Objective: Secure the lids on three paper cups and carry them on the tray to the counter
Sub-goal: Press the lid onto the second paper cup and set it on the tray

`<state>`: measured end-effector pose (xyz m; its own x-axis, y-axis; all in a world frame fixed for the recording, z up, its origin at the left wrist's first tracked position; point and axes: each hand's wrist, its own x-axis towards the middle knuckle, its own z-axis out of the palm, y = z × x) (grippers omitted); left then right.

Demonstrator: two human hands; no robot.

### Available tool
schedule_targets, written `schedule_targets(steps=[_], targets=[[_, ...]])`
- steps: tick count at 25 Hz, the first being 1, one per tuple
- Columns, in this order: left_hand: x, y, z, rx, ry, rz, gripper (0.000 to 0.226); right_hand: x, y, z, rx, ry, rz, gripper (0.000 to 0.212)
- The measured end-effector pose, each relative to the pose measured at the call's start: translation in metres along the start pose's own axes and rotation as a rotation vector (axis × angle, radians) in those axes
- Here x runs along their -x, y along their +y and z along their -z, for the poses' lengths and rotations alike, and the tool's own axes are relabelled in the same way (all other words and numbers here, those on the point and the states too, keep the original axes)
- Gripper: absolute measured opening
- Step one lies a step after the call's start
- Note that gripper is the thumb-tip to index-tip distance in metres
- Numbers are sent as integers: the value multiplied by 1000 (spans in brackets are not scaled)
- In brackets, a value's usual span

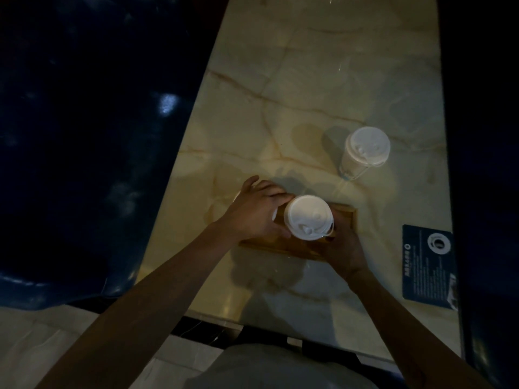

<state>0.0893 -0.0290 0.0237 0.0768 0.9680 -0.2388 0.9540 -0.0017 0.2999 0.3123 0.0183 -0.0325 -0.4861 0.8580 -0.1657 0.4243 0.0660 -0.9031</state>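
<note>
Marble table (309, 80), hands gripping lidded cup (307, 216)

White lids (308, 216) are noted on white paper cups (354, 163). The tray (346, 218) is seen in amber-brown wood. The table top (309, 80) is recorded as cream marble with tan veining. A dark blue card (428, 270) bears white print and a round white emblem.

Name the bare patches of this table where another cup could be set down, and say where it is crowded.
Free: the marble beyond the far cup, and the near stretch between the wooden tray and the dark card. Crowded: the tray, where both hands surround the lidded cup.
</note>
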Motion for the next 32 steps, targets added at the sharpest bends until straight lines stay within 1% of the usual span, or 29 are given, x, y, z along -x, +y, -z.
schedule_targets(steps=[5,11,19,32], targets=[[1,2,1,-7,-3,10,86,1,-4,0,-7,-7,2,74],[5,0,4,-14,-8,16,85,0,-3,-1,-28,-51,24,81],[9,-2,7,-4,11,9,79,2,-6,-6,-16,-75,40,80],[9,-5,8,-36,-22,3,88,4,-8,-6,-19,-60,50,72]])
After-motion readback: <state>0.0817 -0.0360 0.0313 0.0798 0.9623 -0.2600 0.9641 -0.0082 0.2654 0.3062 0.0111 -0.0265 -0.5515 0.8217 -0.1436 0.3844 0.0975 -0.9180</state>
